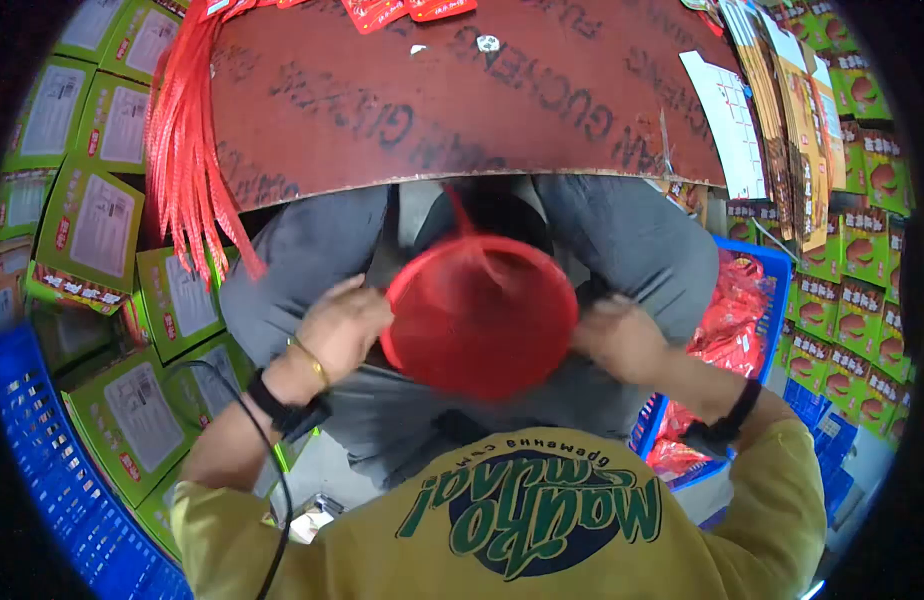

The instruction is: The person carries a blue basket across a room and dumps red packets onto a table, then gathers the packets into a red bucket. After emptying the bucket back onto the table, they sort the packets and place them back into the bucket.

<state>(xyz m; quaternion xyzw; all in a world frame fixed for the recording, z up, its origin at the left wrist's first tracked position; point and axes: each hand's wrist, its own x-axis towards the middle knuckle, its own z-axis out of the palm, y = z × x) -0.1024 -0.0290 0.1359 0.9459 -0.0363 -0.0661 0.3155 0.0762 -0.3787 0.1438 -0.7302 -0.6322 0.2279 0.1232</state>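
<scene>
Between my knees I hold a round red plastic basin (482, 345), blurred by motion. My left hand (344, 322) is closed on its left rim, a gold bangle and a black band on that wrist. On the opposite side my right hand (622, 338), with a black band on its wrist, is closed at the rim, its fingers smeared by motion. A blurred red strip (462, 212) rises from the far rim toward the table edge. What lies inside the basin is too blurred to make out.
Ahead is a reddish-brown board table (462, 110), red ribbons (187, 140) hanging over its left side. Flat cartons (797, 130) stand at its right. Green boxes (92, 220) are stacked on both sides. A blue crate (772, 270) holds red packets; another blue crate (52, 470) stands left.
</scene>
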